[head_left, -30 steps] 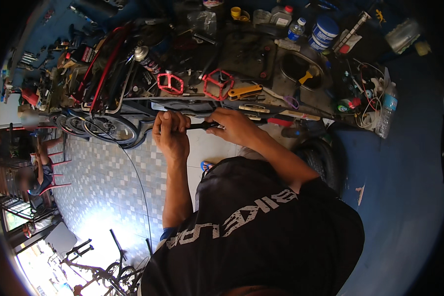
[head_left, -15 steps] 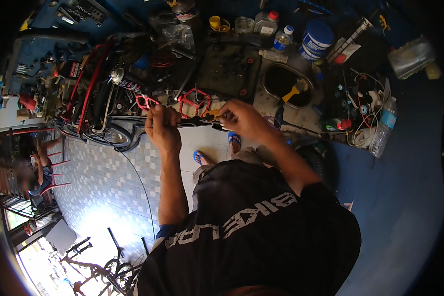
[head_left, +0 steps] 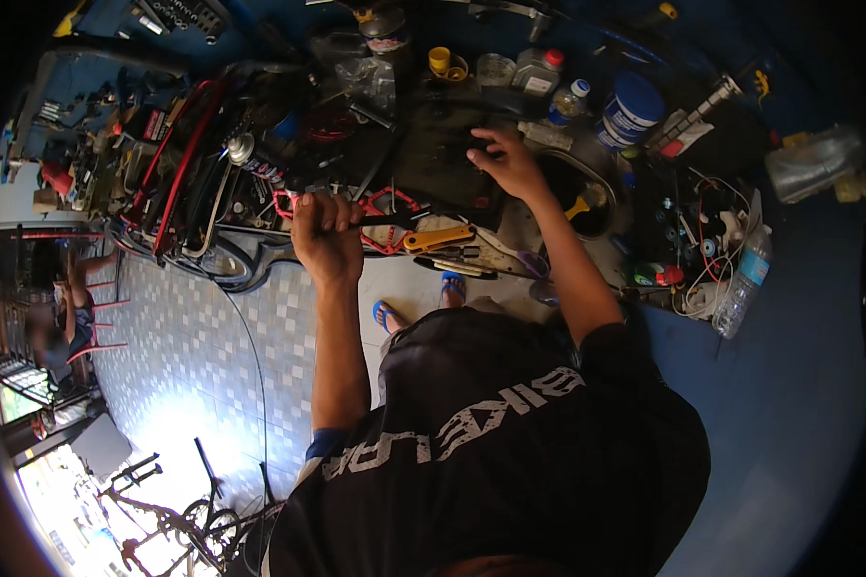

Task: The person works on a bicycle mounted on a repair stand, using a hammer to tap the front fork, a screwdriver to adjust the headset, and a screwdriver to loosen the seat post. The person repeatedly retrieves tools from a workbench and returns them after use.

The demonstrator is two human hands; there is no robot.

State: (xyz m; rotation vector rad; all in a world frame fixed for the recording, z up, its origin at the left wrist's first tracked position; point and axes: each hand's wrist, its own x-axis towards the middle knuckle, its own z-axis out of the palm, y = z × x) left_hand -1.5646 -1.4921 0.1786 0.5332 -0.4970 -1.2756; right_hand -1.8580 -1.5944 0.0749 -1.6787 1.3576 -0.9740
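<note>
Our left hand (head_left: 329, 226) is clenched, fingers curled over one end of a slim dark bar (head_left: 380, 220), which juts from the fist toward our right, above the front part of the bench (head_left: 595, 258). The fist hides what shape that end has, so we cannot tell what kind of part it is. Our right hand (head_left: 512, 168) is released: its fingers are loosely spread over the bench beside the dark mat (head_left: 433, 144), and we see nothing in its grasp.

To work well here, we judge, the left hand should hold the bar steady and level, clear of the red pedals (head_left: 394, 200) near it, so its end does not snag. The right hand does best coming straight down onto one thing, fingertips first, rather than sweeping sideways: the yellow brush (head_left: 579, 207) leans in the basin (head_left: 613, 202) just beside our forearm, and a brushed elbow could tip it. We should also mind the yellow tool (head_left: 440, 238) near the front edge, since a careless cuff or wrist could send it to the floor.
</note>
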